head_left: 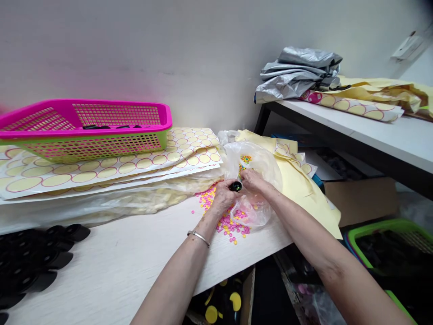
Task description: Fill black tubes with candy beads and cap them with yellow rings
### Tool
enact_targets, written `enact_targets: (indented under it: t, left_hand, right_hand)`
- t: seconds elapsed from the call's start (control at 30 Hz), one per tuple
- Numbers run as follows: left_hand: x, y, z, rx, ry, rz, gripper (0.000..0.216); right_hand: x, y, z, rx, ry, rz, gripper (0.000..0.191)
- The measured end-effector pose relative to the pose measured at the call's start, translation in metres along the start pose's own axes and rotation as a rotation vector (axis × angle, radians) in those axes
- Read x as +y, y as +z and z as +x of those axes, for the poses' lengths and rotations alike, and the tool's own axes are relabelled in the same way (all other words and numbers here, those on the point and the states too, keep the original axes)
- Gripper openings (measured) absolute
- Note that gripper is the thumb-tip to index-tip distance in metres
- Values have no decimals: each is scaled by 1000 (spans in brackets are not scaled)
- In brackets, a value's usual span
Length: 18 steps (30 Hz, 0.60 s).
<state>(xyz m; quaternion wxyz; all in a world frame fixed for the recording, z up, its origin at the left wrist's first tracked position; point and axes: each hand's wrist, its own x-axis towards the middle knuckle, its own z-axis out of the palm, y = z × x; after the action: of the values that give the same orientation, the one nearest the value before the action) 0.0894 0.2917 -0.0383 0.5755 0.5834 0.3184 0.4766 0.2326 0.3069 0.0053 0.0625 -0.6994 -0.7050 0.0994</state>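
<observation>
My left hand (223,195) is closed around a small black container (236,186), whose round top faces me with a few greenish specks in it. Right beside it, at the mouth of a clear plastic bag (267,164), is my right hand (253,180), its fingers curled together. What those fingers hold, if anything, is hidden. Inside the bag lie small green, yellow and orange pieces (246,159), like beads or candies. Loose pink and yellow pieces (233,228) are scattered on the white table (135,262) under and around my hands.
A pink and green basket (101,140) stands on sticker sheets (125,169) at the left. Black containers (43,262) are grouped at the left front. Yellowish paper (297,180) lies right of the bag. A raised shelf (372,131) is at the right; below the table edge sits a box (248,293).
</observation>
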Motion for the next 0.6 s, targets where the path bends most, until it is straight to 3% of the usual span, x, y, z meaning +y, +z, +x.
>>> enact_targets:
  t: [0.2,0.43,0.6]
  left_hand:
    - [1,1,0,7,1,2,20]
    - [-3,0,2,-12,-13,51,19]
    - [-5,1,5,8,25,61,30]
  right_hand:
    - [3,4,-4,11,-103,5,19]
    - [6,2,-5,219,-66,157,32]
    - [-5,-12,-22,178,-357,263,23]
